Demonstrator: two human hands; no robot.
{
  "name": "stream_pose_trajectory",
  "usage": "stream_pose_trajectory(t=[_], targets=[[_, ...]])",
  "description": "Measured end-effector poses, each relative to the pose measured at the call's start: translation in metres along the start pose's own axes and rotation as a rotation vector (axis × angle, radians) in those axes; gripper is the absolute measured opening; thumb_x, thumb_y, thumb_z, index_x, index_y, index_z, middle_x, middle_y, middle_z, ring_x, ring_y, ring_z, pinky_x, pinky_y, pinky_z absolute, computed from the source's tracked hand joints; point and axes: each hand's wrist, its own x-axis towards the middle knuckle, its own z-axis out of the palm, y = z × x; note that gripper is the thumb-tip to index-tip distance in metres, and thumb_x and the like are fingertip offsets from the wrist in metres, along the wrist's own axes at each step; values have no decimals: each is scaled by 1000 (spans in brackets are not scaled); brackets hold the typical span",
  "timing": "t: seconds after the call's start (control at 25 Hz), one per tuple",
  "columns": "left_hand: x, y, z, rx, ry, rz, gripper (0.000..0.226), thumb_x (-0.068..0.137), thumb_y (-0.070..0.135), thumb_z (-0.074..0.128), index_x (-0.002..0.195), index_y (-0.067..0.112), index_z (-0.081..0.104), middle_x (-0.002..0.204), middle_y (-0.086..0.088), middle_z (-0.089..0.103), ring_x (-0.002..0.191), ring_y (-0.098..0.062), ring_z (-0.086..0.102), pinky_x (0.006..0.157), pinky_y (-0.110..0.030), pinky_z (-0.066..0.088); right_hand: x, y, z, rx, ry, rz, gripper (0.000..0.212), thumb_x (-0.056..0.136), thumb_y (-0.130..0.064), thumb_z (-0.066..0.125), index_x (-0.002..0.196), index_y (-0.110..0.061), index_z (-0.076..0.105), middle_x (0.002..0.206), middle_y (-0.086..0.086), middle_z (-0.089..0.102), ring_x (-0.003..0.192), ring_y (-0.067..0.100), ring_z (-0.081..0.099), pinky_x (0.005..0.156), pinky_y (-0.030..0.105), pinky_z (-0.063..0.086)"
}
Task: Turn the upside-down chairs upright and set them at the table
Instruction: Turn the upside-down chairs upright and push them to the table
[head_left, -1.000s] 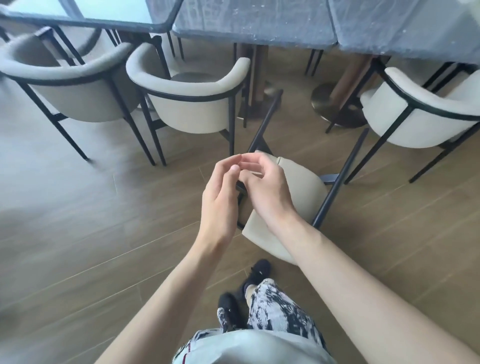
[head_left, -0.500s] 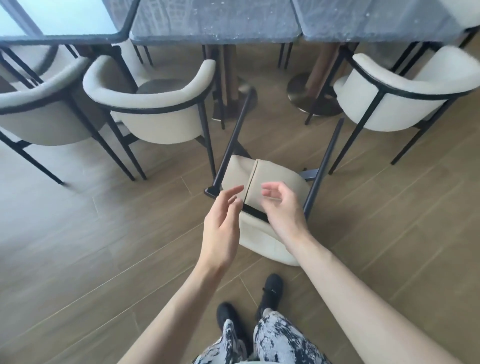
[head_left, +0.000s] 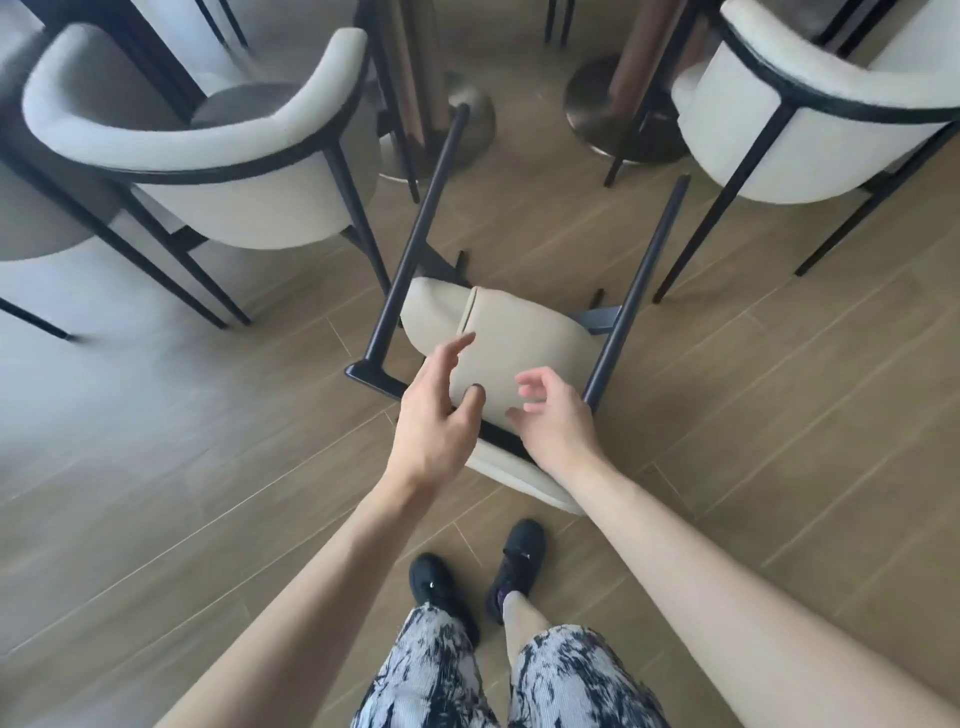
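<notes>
An overturned chair (head_left: 524, 338) with a beige seat and black legs lies on the wooden floor right in front of me, its legs pointing away toward the table bases. My left hand (head_left: 436, 410) hovers over the near left part of its frame with fingers spread and relaxed, holding nothing. My right hand (head_left: 553, 415) hangs just above the seat's underside and the near black crossbar, fingers loosely curled; whether they touch the chair is unclear.
An upright white armchair (head_left: 218, 156) stands at the left and another white armchair (head_left: 810, 124) at the right. Two round metal table bases (head_left: 467, 130) (head_left: 623, 114) sit beyond the fallen chair. My feet in black shoes (head_left: 514, 561) are just behind it.
My view tilted down and drew closer to the fallen chair. Both hands separated from each other and lowered toward the chair's near edge.
</notes>
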Motion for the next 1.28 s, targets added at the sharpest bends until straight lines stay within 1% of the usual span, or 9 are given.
stream_pose_trajectory(t=[0.12,0.36,0.44,0.6,0.76,0.84,1.0,1.12,1.28], targets=[[18,-24,12,76,-76,18,68,87,3,53,150,24,38,150,1,50,138,-15,47,108,-37,41,24,21,17,-103,-41,33,41,85,-17,72,122,-21,56,122,1,59,111,19,58,85,25,42],[33,-107,32,399,-292,9,79,78,-3,53,153,19,37,154,-2,44,138,-24,41,106,-35,39,74,77,66,-248,-78,139,62,77,-30,78,131,-18,49,131,4,54,125,23,50,99,31,41],[33,-136,38,506,-363,32,81,78,-2,56,154,17,35,160,-3,37,144,-26,35,113,-37,33,82,95,83,-322,-79,136,70,75,-32,81,134,-17,46,134,5,50,128,25,46,102,35,41],[47,-177,48,710,-486,116,84,82,8,62,158,21,27,167,-1,20,153,-22,15,121,-38,17,92,121,108,-482,-50,126,80,71,-40,83,136,-19,41,134,7,44,129,27,41,95,40,42],[67,-204,61,861,-514,233,89,86,18,67,160,26,18,169,1,9,156,-19,2,124,-36,4,102,142,123,-595,0,64,83,69,-51,81,136,-20,42,133,5,46,128,27,41,106,48,37],[73,-211,64,967,-527,269,90,86,20,66,160,26,15,170,0,7,156,-20,-1,124,-38,-2,101,148,126,-670,31,11,79,70,-49,80,133,-20,44,131,4,44,126,26,42,108,47,34],[82,-232,74,1113,-513,395,80,83,19,67,154,21,30,162,-1,29,153,-26,16,124,-45,0,106,171,133,-810,116,-91,68,70,-34,80,127,-22,45,124,2,45,116,25,44,95,40,36],[86,-236,76,1180,-493,458,69,80,20,70,143,16,42,148,-4,45,137,-31,39,123,-47,11,111,181,129,-831,103,-148,69,68,-29,83,126,-23,45,121,2,44,112,26,44,86,39,38],[94,-237,84,1242,-475,505,53,75,20,73,123,13,52,120,-7,53,110,-34,51,112,-43,29,115,188,129,-859,142,-211,77,58,-41,91,120,-21,49,114,4,48,103,28,47,79,41,43]])
